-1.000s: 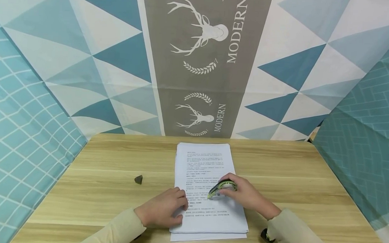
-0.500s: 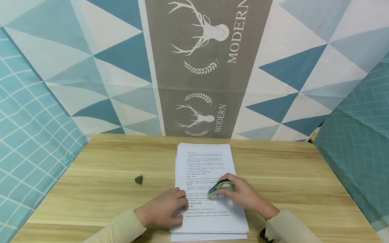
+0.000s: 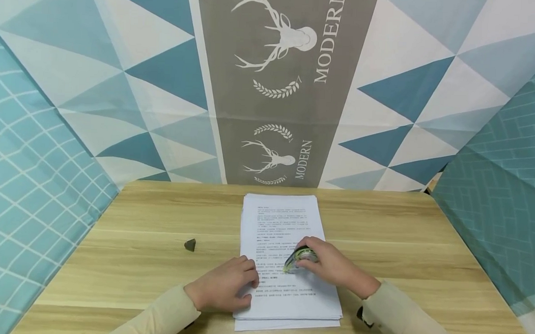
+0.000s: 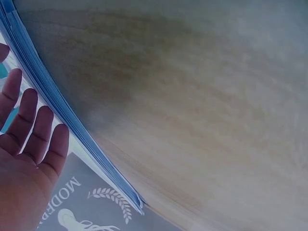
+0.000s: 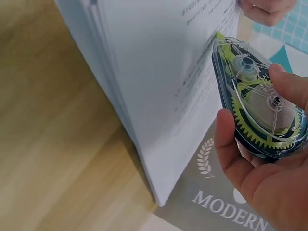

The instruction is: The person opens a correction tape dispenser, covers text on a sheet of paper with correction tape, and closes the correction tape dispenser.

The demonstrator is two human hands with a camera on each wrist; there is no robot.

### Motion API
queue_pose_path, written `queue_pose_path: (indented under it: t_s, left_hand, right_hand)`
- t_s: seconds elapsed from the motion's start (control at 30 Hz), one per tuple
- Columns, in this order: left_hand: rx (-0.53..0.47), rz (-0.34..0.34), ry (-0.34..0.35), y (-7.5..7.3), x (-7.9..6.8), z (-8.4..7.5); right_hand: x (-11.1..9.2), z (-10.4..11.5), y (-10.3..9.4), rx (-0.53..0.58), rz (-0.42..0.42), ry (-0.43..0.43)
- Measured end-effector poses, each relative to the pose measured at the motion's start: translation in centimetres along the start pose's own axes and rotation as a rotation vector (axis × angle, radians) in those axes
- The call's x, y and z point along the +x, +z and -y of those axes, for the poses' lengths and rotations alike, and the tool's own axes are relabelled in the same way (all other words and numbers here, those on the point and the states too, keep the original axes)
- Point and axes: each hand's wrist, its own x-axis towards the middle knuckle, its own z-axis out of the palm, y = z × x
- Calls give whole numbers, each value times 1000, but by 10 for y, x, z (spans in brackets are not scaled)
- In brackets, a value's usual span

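Note:
A thick stack of printed paper [image 3: 285,305] lies on the wooden table. In my right hand [image 3: 336,267] I grip a correction tape [image 5: 262,103] with a clear case, a dark edge and lime-green gears. Its green tip meets a printed line on the top sheet, as far as the head view shows. The thumb and fingers hold the case from both sides in the right wrist view. My left hand [image 3: 223,286] rests at the left edge of the stack with relaxed fingers on the sheet, holding nothing.
A small dark wedge-shaped piece [image 3: 190,244] lies on the table [image 3: 149,261] left of the stack. Behind the table's far edge stands a patterned wall covering [image 3: 279,89]. Tiled-print sheets [image 3: 24,168] flank the sides.
My right hand has slid slightly left with the correction tape, its tip staying near the same printed line. The left hand keeps its place. The head view has tilted down a little.

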Motion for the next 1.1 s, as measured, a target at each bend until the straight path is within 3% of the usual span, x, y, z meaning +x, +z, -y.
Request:
queue_pose_path:
  t_s: [0.5,1.1]
  left_hand:
    - [-38,59,-33,-7,2,-2]
    - [-63,66,-53,-6,2,-2]
  right_hand:
    - [3,5,-7,-98,28,-25]
    - [-12,-12,-21,-88,36,61]
